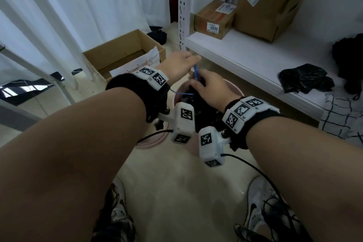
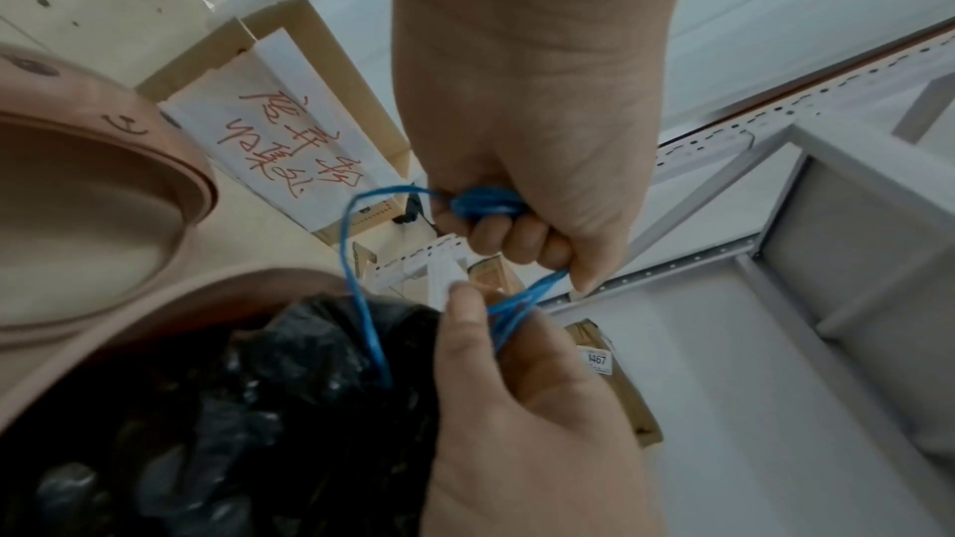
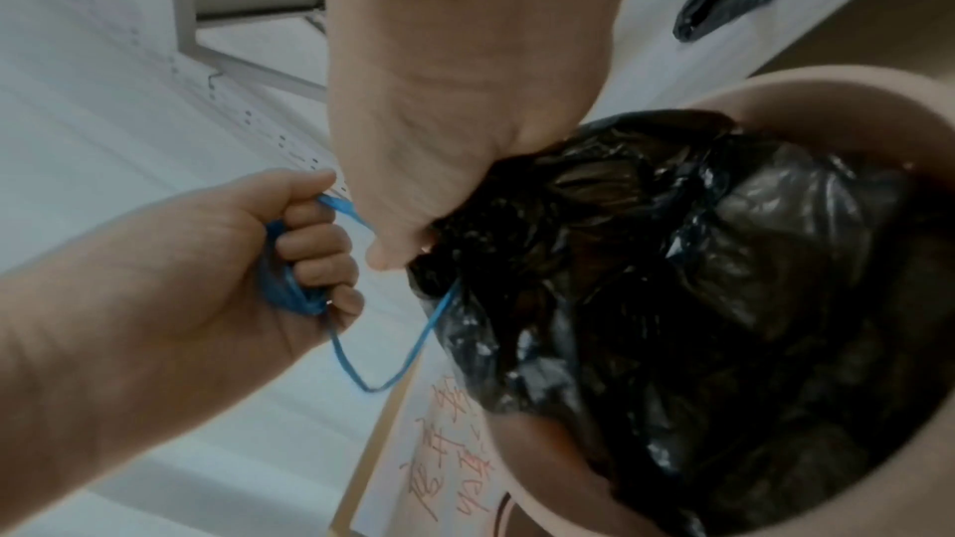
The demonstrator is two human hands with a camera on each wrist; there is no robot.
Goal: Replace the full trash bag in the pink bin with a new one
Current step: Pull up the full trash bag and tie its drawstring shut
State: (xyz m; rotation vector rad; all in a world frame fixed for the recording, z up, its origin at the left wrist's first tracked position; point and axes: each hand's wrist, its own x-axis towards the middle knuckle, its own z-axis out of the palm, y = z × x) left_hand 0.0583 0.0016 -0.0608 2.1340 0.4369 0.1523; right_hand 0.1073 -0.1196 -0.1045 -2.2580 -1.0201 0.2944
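Note:
The pink bin stands on the floor by the shelf, with the full black trash bag inside it. My right hand grips the bag's gathered neck, and a blue string runs through its fingers. My left hand is raised just beyond the bin with the string's other end wound round its curled fingers. A slack loop of the blue string hangs between the two hands. A crumpled spare black bag lies on the white shelf.
The pink ring-shaped lid lies on the floor beside the bin. An open cardboard box holding paper with red writing sits to the left. The white shelf carries two taped boxes. White curtains hang at the left. My shoes are below.

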